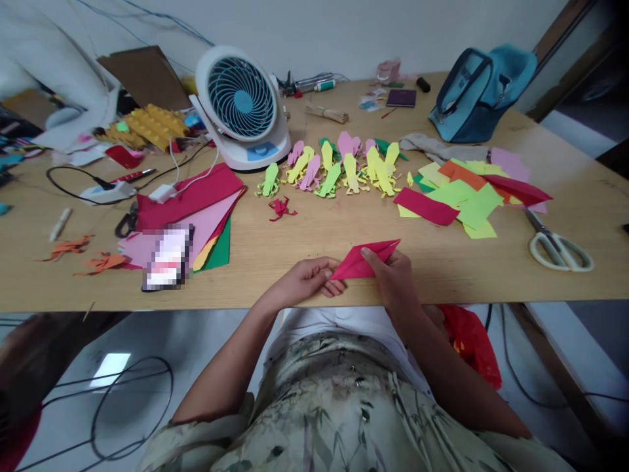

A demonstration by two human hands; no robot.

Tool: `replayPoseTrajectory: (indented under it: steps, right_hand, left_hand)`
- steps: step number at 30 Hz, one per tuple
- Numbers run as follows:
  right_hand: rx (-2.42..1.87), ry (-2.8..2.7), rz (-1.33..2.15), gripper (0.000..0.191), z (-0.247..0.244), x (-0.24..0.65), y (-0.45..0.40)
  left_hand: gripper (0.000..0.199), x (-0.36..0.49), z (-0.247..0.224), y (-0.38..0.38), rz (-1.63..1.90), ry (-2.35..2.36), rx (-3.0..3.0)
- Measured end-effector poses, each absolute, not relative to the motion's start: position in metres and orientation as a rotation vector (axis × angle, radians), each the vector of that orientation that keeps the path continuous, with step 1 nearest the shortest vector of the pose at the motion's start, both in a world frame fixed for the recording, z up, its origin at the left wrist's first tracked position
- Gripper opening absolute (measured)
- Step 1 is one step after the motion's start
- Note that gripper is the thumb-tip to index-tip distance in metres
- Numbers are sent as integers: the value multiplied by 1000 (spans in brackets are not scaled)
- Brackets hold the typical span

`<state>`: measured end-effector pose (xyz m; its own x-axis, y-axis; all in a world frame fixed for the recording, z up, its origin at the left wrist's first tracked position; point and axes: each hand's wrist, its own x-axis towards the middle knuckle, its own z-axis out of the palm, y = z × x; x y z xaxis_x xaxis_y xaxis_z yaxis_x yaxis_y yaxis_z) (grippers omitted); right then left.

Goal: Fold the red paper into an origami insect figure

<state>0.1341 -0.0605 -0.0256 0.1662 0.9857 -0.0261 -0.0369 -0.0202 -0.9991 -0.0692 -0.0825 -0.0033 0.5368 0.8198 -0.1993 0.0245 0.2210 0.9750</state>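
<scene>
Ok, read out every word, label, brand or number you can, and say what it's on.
None can be read.
Bag: marks on its front, too blurred.
Fan: blue label on its base, too small.
Phone: screen pixelated.
Red paper: no text visible.

Single head-worn view, looking forward and down from above the shirt (314, 406) at the bottom of frame. Left hand (314, 278) and right hand (396, 270) sit close, just below centre. Table (275, 249) spans the width beyond; wall (339, 36) fills the top, farther off. Field wide.
</scene>
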Motion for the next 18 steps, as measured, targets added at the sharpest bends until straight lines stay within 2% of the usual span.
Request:
replayPoseTrajectory:
  steps: [9, 18]
  right_hand:
    - [-1240, -989, 1146, 29, -17, 134, -62]
    - [-1222, -951, 1182, 30, -23, 130, -65]
  left_hand:
    - [39, -60, -6, -87, 758, 1089, 1279]
    - [38, -64, -3, -86, 691, 1124, 1217]
